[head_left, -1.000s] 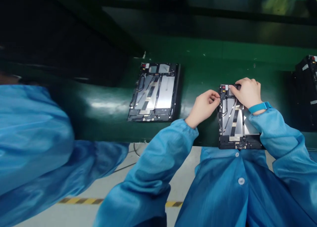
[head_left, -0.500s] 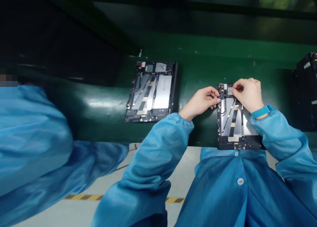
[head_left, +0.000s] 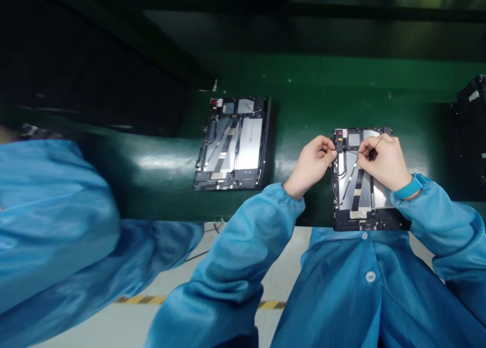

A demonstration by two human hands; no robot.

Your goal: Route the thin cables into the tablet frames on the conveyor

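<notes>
tablet chassis lies flat and open on the green desk straight in front of you, one short edge toward your chest, showing silver plates, dark strips and a black frame. both your hands are narrow, drawn in close and pinching over its upper part. your left hand comes in from the left side, its fingertips closed together at the top left corner, right beside a small black part; what those fingers actually grip is too small to tell. your right hand sits over the top of the chassis, thumb and forefinger closed on a thin black cable that runs across toward your left fingers. a blue wristband circles your right wrist, and your blue smock fills the bottom of the view. a second tablet chassis lies open on the same desk, well apart to your left, with neither hand near it. a dark stack of units sits at the right edge, partly cut off. a co-worker's blue sleeve fills the lower left, apart from your arms, and beyond the desk edge the floor carries a yellow and black strip.
</notes>
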